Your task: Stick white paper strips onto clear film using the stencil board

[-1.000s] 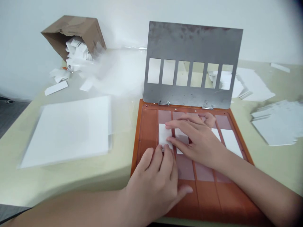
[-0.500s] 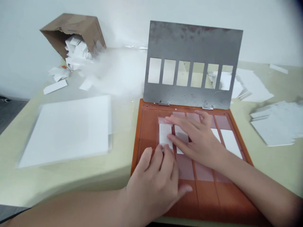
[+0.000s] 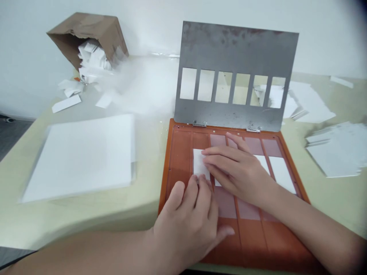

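A white card [image 3: 200, 162] lies in a slot of the orange board [image 3: 183, 141]. My left hand [image 3: 186, 217] is at its near end, fingers curled together with the tips on the card's edge, thumb sticking out to the right. From the right, my right hand [image 3: 237, 164] reaches across with fingers stretched out, and its leading fingertips press on the card's far right part. Under my right hand another white card is partly covered. Pinkish translucent film strips [image 3: 225, 202] lie in the neighbouring slots. Further right, a white card [image 3: 282, 174] rests on its strip.
A grey metal plate [image 3: 235, 49] with a row of rectangular windows stands raised on hinges behind the board. At left lies a stack of white sheets [image 3: 86, 152]; a cardboard box [image 3: 107, 28] spills white pieces behind it. White cards [image 3: 341, 152] are piled on the right.
The translucent strip end beyond the white card's far edge no longer shows. My right hand's leading fingers have come closer together and down onto the card. My left hand has hardly moved.
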The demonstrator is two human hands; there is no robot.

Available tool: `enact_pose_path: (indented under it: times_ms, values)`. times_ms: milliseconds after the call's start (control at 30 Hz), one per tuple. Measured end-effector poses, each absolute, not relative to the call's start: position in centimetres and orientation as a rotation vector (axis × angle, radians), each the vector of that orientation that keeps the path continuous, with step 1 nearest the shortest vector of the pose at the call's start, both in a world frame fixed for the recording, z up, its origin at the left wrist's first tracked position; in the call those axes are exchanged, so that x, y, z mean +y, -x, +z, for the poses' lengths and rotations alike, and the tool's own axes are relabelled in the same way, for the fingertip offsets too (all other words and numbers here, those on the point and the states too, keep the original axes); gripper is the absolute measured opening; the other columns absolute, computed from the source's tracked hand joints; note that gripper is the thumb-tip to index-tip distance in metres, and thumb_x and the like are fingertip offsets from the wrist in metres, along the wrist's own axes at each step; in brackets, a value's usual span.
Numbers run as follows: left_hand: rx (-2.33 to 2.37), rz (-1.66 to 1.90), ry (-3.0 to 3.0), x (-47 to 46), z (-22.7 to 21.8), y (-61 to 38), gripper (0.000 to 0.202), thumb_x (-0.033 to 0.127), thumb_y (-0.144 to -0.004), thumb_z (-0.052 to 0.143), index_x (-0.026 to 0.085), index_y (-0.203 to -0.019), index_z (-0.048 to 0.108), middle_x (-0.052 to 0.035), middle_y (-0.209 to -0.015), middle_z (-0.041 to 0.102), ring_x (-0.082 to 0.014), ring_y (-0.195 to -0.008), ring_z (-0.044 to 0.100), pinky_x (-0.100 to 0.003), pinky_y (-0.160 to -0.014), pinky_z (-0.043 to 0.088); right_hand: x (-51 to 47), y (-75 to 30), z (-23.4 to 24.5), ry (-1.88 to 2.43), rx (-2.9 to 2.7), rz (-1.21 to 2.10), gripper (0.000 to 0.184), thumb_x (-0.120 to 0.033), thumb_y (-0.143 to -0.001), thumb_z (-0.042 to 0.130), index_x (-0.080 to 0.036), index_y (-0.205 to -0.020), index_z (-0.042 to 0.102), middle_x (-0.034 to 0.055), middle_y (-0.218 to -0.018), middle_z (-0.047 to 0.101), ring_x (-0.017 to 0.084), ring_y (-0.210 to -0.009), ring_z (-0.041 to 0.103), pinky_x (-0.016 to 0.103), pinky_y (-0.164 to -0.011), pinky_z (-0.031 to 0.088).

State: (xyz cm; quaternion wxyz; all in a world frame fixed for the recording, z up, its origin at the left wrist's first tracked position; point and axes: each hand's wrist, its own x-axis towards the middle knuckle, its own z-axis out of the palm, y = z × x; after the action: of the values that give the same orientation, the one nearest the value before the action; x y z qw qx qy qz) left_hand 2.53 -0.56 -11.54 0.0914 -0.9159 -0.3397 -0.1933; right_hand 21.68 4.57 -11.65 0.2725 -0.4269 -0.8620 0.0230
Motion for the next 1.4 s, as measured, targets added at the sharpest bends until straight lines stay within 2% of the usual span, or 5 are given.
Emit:
enact_pose_path:
  times_ms: [333, 567, 667, 867, 1400]
  values:
    - [-1.064, -0.483, 2.707, -0.88, -11.38, -2.58, 0.05, 0.047, -0.101, 0.038, 0.012, -0.108, 0.072, -0.0146, -0.125, 0.07, -0.0238, -0.113, 0.058, -0.039, -0.089, 0.032, 4.53, -21.93, -11.47, 1.113, -2.382, 0.019, 0.019, -0.01, -0.094, 0.052, -0.025, -0.093, 0.064, -0.0012, -0.1, 0.078, 0.017, -0.1, 0.072, 0.046, -0.118, 0.027]
    - [-1.071, -0.462, 2.687, -1.14, -11.45, -2.57, 0.051, 0.042, -0.102, 0.033, 0.01, -0.111, 0.072, -0.0159, -0.128, 0.068, -0.024, -0.116, 0.055, -0.043, -0.112, 0.017, 4.44, -21.81, -11.37, 1.079, -2.375, -0.005, 0.018, -0.006, -0.091, 0.056, -0.022, -0.094, 0.063, 0.0003, -0.098, 0.078, 0.019, -0.097, 0.074, 0.049, -0.12, 0.026]
    - [-1.074, -0.481, 2.667, -1.22, -11.6, -2.61, 0.053, 0.042, -0.103, 0.032, 0.009, -0.113, 0.072, -0.0162, -0.127, 0.068, -0.0237, -0.117, 0.055, -0.044, -0.116, 0.011, 4.4, -21.73, -11.29, 1.078, -2.374, -0.003, 0.017, -0.006, -0.091, 0.056, -0.021, -0.095, 0.064, 0.0007, -0.096, 0.078, 0.018, -0.095, 0.074, 0.047, -0.119, 0.028]
    - [-1.06, -0.493, 2.673, -1.23, -11.82, -2.63, 0.053, 0.045, -0.101, 0.034, 0.009, -0.113, 0.072, -0.0162, -0.127, 0.068, -0.0241, -0.116, 0.058, -0.044, -0.119, 0.009, 4.24, -21.59, -11.26, 1.112, -2.368, 0.004, 0.024, -0.006, -0.092, 0.053, -0.024, -0.095, 0.067, -0.0005, -0.093, 0.078, 0.018, -0.097, 0.073, 0.045, -0.112, 0.036]
    - [-1.061, -0.522, 2.665, -1.14, -11.81, -2.75, 0.05, 0.044, -0.1, 0.037, 0.01, -0.109, 0.073, -0.0164, -0.123, 0.07, -0.0233, -0.113, 0.06, -0.044, -0.121, 0.005, 4.09, -21.58, -11.19, 1.114, -2.387, -0.031, 0.024, -0.005, -0.093, 0.052, -0.023, -0.097, 0.067, -0.0009, -0.095, 0.078, 0.018, -0.098, 0.073, 0.046, -0.112, 0.036]
